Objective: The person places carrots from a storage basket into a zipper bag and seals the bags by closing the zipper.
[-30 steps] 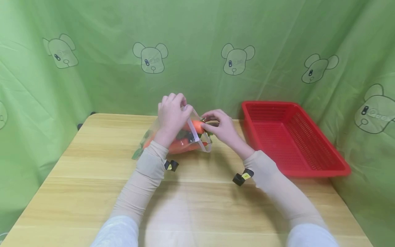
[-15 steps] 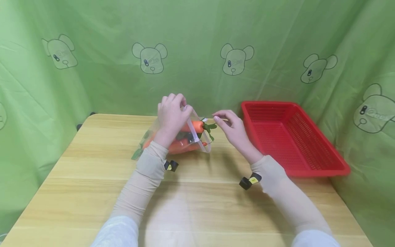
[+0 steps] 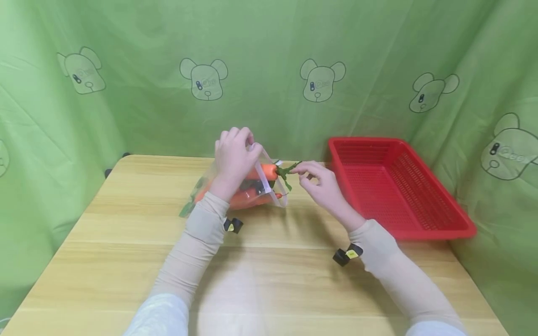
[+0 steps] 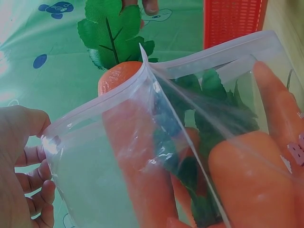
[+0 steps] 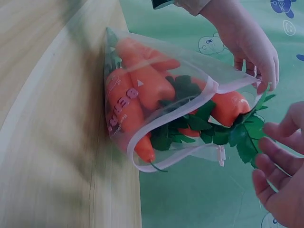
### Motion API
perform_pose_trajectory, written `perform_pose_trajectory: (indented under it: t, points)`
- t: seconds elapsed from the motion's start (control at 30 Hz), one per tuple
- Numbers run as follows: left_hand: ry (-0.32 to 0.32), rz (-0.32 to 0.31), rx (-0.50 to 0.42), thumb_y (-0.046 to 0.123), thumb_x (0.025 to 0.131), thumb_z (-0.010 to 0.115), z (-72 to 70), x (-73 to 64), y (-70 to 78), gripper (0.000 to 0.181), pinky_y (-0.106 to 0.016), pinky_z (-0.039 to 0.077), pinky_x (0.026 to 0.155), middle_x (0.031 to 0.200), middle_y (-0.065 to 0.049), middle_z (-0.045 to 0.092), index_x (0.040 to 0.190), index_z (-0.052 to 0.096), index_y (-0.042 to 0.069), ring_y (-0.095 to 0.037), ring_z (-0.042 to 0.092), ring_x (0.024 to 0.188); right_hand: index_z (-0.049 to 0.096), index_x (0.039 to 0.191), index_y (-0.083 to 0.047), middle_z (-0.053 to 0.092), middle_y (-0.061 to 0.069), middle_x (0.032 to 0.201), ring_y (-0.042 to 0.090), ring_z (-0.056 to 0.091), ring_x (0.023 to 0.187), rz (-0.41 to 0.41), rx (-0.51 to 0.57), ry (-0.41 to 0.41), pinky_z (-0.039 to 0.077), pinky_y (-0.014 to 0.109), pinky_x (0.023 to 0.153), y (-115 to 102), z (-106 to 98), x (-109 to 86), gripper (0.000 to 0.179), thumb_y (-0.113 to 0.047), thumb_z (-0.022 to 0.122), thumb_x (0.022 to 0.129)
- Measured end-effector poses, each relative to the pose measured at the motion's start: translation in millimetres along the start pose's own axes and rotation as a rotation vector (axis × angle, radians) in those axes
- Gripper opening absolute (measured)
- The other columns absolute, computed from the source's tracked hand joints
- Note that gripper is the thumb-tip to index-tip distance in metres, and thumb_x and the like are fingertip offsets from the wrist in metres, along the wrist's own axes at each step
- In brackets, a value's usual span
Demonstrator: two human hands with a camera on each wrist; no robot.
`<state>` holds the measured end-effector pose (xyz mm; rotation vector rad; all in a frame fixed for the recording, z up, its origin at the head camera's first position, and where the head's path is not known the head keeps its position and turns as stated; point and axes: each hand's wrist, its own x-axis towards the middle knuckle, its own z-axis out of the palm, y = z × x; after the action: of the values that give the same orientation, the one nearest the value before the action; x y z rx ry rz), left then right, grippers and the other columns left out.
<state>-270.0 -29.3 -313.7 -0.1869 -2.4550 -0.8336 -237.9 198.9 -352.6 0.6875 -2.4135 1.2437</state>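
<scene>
A clear zip-top bag [image 5: 142, 102] with white edging leans on the table, its mouth facing right. Several orange carrots [image 4: 251, 175] with green leaves lie inside. One carrot [image 3: 269, 171] sticks its top end out of the mouth, and its leaves [image 5: 247, 135] hang outside. My left hand [image 3: 235, 156] pinches the upper edge of the mouth between thumb and fingers. Just right of the bag, my right hand [image 3: 321, 184] has its loosely bent fingers at the leaf tips. In the right wrist view its thumb and fingers stand apart beside the leaf.
A red plastic basket [image 3: 420, 233] stands on the right of the wooden table [image 3: 138, 261]. Green curtain [image 3: 269, 37] with bear-head prints closes off the back and sides.
My right hand has drawn back to the right from the carrot's top to its leaf tips. The leaves now show outside the mouth. My left hand and the bag have stayed put.
</scene>
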Motion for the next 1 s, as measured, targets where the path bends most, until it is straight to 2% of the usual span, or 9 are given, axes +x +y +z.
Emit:
perform_pose_trajectory:
  t: [0.17, 0.37, 0.57, 0.83, 1.0]
  points:
    - [0.001, -0.002, -0.002, 0.026, 0.082, 0.061, -0.3, -0.3, 0.1, 0.010, -0.037, 0.038, 0.078, 0.086, -0.001, 0.057, 0.083, 0.058, 0.016, -0.021, 0.047, 0.087, 0.070, 0.114, -0.004, 0.068, 0.014, 0.113, 0.029, 0.062, 0.094, 0.002, -0.036, -0.119, 0.049, 0.023, 0.075, 1, 11, 2.9, 0.040, 0.004, 0.051, 0.079]
    - [0.006, 0.006, 0.004, 0.026, 0.083, 0.061, -0.5, -0.1, -0.5, 0.011, -0.037, 0.039, 0.078, 0.087, -0.002, 0.058, 0.084, 0.059, 0.015, -0.022, 0.048, 0.088, 0.065, 0.122, -0.002, 0.064, 0.017, 0.123, 0.030, 0.061, 0.101, -0.023, -0.051, -0.217, 0.052, 0.031, 0.076, 0, 27, 9.0, 0.045, 0.003, 0.053, 0.079]
    - [0.024, 0.018, 0.006, 0.025, 0.082, 0.061, -0.3, 0.4, -1.4, 0.011, -0.038, 0.039, 0.078, 0.086, -0.003, 0.058, 0.083, 0.059, 0.014, -0.023, 0.049, 0.088, 0.060, 0.127, 0.001, 0.062, 0.019, 0.117, 0.030, 0.059, 0.100, -0.010, -0.053, -0.306, 0.053, 0.035, 0.078, -7, 41, 18.9, 0.048, 0.002, 0.054, 0.079]
    - [0.029, 0.019, 0.008, 0.025, 0.082, 0.061, -1.4, 1.0, -1.9, 0.011, -0.038, 0.039, 0.077, 0.087, -0.003, 0.059, 0.083, 0.059, 0.014, -0.023, 0.049, 0.088, 0.057, 0.130, 0.005, 0.057, 0.019, 0.123, 0.030, 0.057, 0.097, 0.006, -0.100, -0.373, 0.053, 0.036, 0.079, -12, 52, 30.7, 0.054, 0.001, 0.051, 0.076]
    - [0.024, 0.016, 0.009, 0.026, 0.083, 0.062, -3.7, 1.3, -2.8, 0.012, -0.038, 0.039, 0.078, 0.088, -0.003, 0.060, 0.084, 0.060, 0.014, -0.023, 0.049, 0.088, 0.061, 0.127, -0.001, 0.059, 0.018, 0.114, 0.029, 0.055, 0.095, 0.036, -0.055, -0.333, 0.048, 0.031, 0.074, -14, 48, 30.1, 0.051, 0.000, 0.051, 0.077]
